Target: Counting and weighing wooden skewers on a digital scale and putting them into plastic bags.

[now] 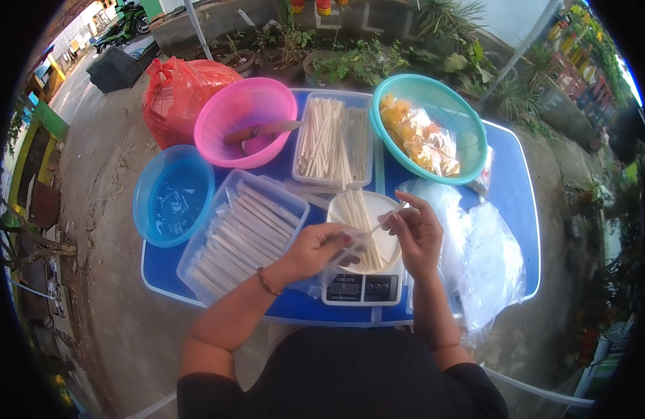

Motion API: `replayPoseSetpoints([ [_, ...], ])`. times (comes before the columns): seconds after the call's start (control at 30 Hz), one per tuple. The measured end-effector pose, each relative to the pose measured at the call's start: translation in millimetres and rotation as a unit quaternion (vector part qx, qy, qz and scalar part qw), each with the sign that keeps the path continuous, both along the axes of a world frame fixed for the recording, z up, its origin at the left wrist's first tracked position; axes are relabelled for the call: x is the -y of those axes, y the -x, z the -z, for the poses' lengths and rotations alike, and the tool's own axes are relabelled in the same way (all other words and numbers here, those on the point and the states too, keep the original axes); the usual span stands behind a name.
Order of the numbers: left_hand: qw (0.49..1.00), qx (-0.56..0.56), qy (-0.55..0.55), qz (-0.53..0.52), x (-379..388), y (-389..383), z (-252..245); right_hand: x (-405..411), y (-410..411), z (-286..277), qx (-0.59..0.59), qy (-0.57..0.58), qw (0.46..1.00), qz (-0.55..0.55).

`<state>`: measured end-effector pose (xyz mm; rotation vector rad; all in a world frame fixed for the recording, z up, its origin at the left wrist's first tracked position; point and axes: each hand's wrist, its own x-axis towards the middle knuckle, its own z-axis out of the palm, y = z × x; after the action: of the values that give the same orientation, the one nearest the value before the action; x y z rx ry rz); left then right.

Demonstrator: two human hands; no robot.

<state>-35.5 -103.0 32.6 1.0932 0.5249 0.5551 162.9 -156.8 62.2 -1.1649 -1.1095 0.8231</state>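
My left hand (322, 246) pinches a small clear plastic sleeve (355, 242). A thin pale stick (380, 224) slants from the fingertips of my right hand (416, 230) down to the sleeve; how far it reaches inside is hard to see. Both hands are above a white kitchen scale (401, 285), whose round white dish (388, 246) holds a loose bunch of pale wooden sticks (368, 220). Behind the dish stands a clear container (296, 175) filled with similar sticks (322, 139). Left of the scale, a translucent tub (189, 264) holds many filled plastic sleeves (244, 238).
Clear plastic bags (490, 262) lie right of the scale on the blue table (511, 183). A teal basket (474, 120) holds bagged yellow-orange food (419, 136). A knife (264, 131) rests across a pink basket (217, 115). At left are a blue water basin (141, 209) and a red bag (186, 84).
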Motion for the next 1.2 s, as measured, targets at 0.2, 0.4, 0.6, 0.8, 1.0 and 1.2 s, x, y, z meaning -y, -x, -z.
replayPoseSetpoints([
  [0.2, 0.996, -0.034, -0.082, -0.017, -0.7, 0.0, 4.9, -0.4, -3.4, 2.7, 0.030, -0.050, 0.998, 0.031],
  [0.4, 0.976, -0.152, -0.156, 0.013, -2.9, 2.8, -5.6, -1.2, -5.8, 1.8, 0.004, -0.050, 0.998, 0.028],
  [0.6, 0.982, -0.108, -0.151, -0.029, -1.0, 2.3, -6.1, -1.4, 3.3, 1.5, -0.018, -0.031, 0.999, 0.018],
  [0.8, 0.996, -0.029, -0.074, -0.050, -1.5, 2.1, -1.2, 1.3, 2.1, 4.6, 0.049, -0.020, 0.998, -0.026],
  [1.0, 0.993, -0.017, -0.097, -0.072, -2.2, 2.9, -0.7, 0.4, 2.7, -2.1, 0.190, -0.060, 0.977, -0.072],
  [1.2, 0.986, -0.063, -0.137, -0.073, -2.0, 3.9, -9.5, 0.5, 1.6, -3.3, 0.240, -0.069, 0.966, -0.066],
])
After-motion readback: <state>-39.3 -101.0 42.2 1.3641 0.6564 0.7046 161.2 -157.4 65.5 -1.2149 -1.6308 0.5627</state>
